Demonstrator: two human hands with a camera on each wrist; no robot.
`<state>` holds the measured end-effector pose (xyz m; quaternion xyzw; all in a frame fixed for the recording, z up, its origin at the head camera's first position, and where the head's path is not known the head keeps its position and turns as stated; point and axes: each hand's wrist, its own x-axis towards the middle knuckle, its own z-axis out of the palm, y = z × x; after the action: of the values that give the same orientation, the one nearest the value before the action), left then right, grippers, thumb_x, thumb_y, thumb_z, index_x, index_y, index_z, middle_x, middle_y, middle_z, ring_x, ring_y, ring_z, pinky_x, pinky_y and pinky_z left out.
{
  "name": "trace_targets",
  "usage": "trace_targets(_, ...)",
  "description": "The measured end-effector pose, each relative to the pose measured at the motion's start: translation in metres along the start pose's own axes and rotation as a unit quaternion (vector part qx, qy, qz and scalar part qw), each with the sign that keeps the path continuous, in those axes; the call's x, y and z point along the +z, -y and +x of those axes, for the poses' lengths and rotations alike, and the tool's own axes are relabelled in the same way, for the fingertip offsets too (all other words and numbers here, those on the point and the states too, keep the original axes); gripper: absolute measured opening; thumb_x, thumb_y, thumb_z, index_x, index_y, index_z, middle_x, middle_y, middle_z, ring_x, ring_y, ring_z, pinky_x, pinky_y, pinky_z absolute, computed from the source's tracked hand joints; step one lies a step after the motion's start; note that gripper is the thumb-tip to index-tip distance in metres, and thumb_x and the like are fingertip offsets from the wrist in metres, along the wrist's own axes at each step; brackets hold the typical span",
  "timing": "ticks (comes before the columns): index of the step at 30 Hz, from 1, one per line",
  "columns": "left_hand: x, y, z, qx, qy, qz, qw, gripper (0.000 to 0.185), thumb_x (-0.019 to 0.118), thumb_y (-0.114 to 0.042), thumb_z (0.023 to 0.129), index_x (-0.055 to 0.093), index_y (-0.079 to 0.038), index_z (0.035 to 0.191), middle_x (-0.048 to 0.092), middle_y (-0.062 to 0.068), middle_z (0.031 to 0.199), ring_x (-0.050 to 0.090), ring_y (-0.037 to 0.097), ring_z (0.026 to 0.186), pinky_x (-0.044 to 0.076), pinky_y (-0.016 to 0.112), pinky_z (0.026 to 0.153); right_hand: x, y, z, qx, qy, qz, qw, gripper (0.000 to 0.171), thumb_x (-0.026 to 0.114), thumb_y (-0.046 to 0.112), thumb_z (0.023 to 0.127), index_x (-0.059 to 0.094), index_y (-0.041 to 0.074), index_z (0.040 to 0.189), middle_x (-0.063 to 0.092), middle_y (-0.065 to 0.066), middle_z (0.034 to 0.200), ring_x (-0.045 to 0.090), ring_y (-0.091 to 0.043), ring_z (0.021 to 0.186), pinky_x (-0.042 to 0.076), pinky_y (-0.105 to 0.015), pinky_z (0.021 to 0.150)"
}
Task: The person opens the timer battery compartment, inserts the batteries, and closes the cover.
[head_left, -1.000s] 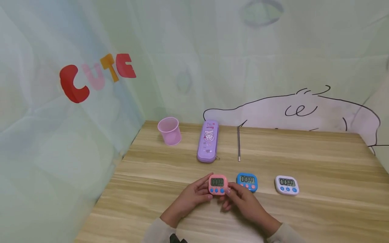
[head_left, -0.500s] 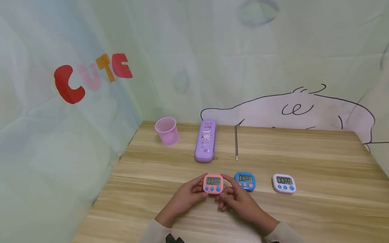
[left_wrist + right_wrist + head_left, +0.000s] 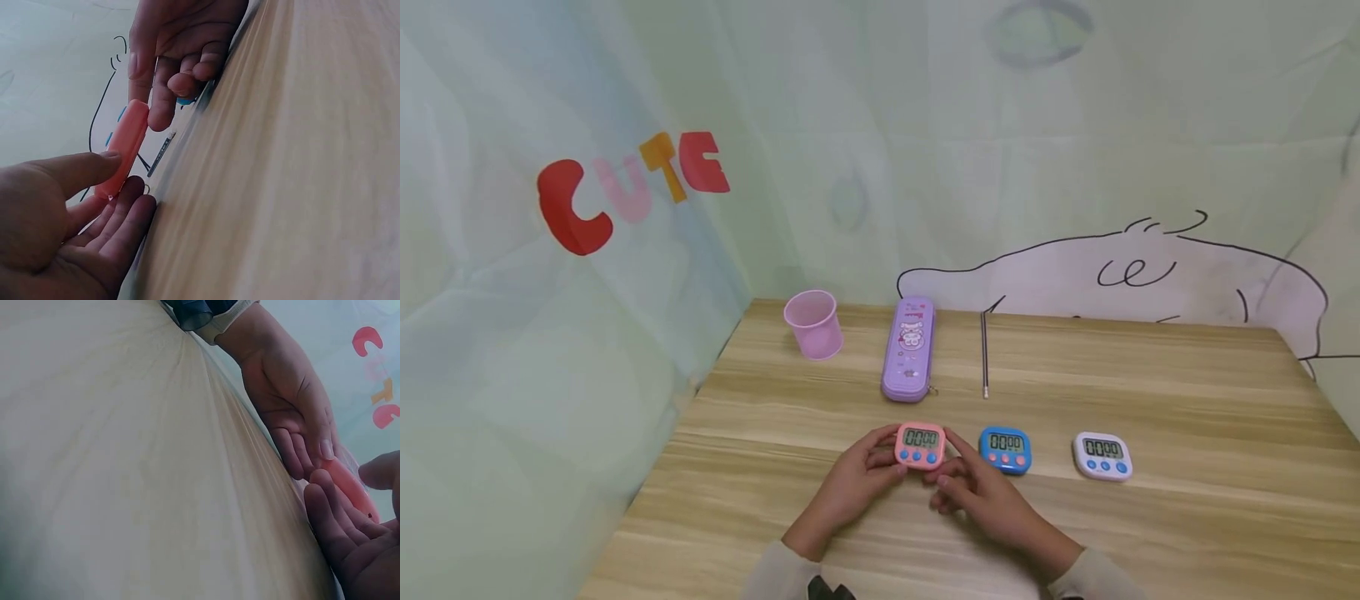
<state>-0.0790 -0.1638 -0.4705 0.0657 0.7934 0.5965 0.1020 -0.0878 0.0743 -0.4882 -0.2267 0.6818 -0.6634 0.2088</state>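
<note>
Head view — pink cup (image 3: 812, 323), purple pencil case (image 3: 909, 347)

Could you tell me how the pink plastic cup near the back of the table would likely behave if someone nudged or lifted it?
The pink cup looks thin-walled and translucent, so it is probably very light and would slide on the smooth wooden table at a slight push. It narrows toward its base, so a nudge near the rim might tip it; on its side it would likely roll in a curve.

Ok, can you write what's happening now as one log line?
left hand: holds pink timer | right hand: holds pink timer | blue timer, white timer: on table
</note>
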Motion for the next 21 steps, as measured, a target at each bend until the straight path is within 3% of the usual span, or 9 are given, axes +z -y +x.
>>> trace_targets(7,-0.005,0.002,0.002,-0.002,-0.009,0.011,0.9999,0.061,0.074,-0.02,0.087,0.047,-0.01,0.141,0.061,0.009,0.122,0.063,0.019,0.104,0.055,0.026,0.085,0.003,0.0,0.009,-0.011,-0.015,-0.054,0.998,0.064,0.053,0.007,0.1,0.019,0.005,0.154,0.067,-0.014,0.1,0.069,-0.022,0.079,0.06,-0.034,0.072)
trace_targets(15,-0.006,0.003,0.003,0.007,-0.032,0.043,0.9985,0.059,0.072,-0.011,0.089,0.047,-0.003,0.141,0.053,0.014,0.122,0.062,0.021,0.103,0.055,0.023,0.084,0.003,0.002,0.02,0.037,-0.011,-0.069,0.997,0.062,0.055,0.015,0.101,0.023,0.005,0.154,0.065,-0.01,0.093,0.068,-0.023,0.076,0.06,-0.034,0.067)
trace_targets(21,-0.007,-0.001,0.001,0.004,-0.014,0.073,0.9973,0.062,0.069,-0.016,0.091,0.042,0.001,0.144,0.053,0.012,0.121,0.058,0.021,0.107,0.052,0.022,0.091,0.003,0.007,0.026,0.063,-0.014,-0.094,0.993,0.063,0.056,0.019,0.1,0.024,0.003,0.153,0.063,-0.008,0.089,0.067,-0.023,0.072,0.06,-0.033,0.063)
